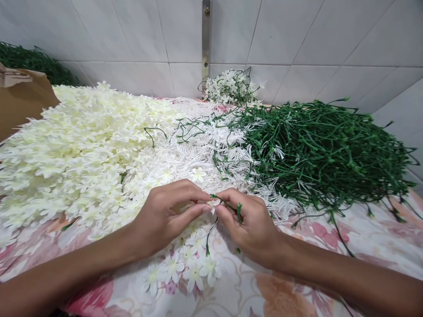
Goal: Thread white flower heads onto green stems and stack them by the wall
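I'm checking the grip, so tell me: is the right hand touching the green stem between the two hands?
Touching. The head view shows the stem pinched between thumb and forefinger of the right hand.

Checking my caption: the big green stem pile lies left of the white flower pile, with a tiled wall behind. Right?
No, the head view shows the big green stem pile right of the white flower pile; the tiled wall is behind.

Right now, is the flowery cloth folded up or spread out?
Spread out. The flowery cloth runs beneath the white flowers and the green stems, its pattern showing at left, middle and right.
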Tool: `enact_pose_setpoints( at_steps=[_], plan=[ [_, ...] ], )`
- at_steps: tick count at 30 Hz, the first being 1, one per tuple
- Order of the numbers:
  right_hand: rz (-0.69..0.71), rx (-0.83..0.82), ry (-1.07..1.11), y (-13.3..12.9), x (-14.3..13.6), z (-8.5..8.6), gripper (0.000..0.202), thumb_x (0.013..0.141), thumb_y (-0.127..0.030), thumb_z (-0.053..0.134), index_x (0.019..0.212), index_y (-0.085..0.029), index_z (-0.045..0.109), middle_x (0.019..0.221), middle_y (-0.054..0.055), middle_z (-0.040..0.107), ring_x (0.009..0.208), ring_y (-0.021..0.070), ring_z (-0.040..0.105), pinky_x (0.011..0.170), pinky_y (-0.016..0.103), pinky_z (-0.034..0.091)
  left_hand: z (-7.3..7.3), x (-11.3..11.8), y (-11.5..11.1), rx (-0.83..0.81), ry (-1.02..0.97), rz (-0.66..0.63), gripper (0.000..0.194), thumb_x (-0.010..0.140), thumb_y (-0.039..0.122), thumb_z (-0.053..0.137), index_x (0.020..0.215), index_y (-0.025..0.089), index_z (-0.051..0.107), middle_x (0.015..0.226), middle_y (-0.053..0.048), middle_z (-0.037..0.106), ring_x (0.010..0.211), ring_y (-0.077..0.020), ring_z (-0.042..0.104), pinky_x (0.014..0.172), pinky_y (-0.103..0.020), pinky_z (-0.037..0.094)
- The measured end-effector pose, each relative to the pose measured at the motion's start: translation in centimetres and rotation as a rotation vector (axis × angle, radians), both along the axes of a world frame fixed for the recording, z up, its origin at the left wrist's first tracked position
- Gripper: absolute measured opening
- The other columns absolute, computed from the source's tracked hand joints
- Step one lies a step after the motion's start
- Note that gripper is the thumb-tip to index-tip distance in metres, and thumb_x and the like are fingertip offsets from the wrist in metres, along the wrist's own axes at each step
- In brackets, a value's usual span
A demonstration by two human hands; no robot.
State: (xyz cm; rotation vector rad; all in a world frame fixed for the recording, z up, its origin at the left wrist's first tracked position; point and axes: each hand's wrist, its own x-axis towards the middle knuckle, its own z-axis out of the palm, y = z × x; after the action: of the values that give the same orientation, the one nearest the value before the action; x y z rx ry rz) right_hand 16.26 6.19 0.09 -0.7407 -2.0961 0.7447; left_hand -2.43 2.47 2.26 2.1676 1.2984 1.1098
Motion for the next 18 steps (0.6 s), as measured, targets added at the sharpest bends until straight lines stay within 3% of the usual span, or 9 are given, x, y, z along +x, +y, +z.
enact_pose_setpoints(
  at_steps=[5,11,18],
  plan=[
    [-0.025,0.109,0.019,0.03,-0.09,-0.01,0.013,0.086,-0.013,0.054,0.075,-0.012,0.061,0.053,-0.008,0.038,0.045,0.0069,0.035,0.046,0.021,0.029,0.09,-0.25,0.12,-0.104,-0.064,-0.039,0.003,0.082,0.016,0.071,0.085,0.017,0.071,0.079,0.0,0.07,0.073,-0.0087,0.065,0.067,-0.015,0.048],
    [0.022,0.189,0.074,-0.14,-0.28,-0.17,0.021,0.092,-0.019,0.055,0.072,-0.013,0.058,0.055,-0.004,0.047,0.048,0.0077,0.041,0.047,0.021,0.033,-0.2,-0.13,-0.01,-0.179,-0.008,-0.089,0.006,0.084,0.013,0.066,0.079,0.014,0.067,0.073,-0.001,0.066,0.066,-0.0104,0.061,0.062,-0.019,0.046],
    [0.085,0.231,0.097,0.18,-0.11,-0.71,0.024,0.094,-0.018,0.051,0.072,-0.014,0.059,0.051,-0.004,0.049,0.047,0.0089,0.045,0.051,0.022,0.038,-0.8,0.39,-0.29,0.019,0.094,-0.093,0.009,0.085,0.01,0.062,0.077,0.011,0.066,0.075,-0.003,0.058,0.067,-0.0107,0.054,0.059,-0.019,0.042]
  ],
)
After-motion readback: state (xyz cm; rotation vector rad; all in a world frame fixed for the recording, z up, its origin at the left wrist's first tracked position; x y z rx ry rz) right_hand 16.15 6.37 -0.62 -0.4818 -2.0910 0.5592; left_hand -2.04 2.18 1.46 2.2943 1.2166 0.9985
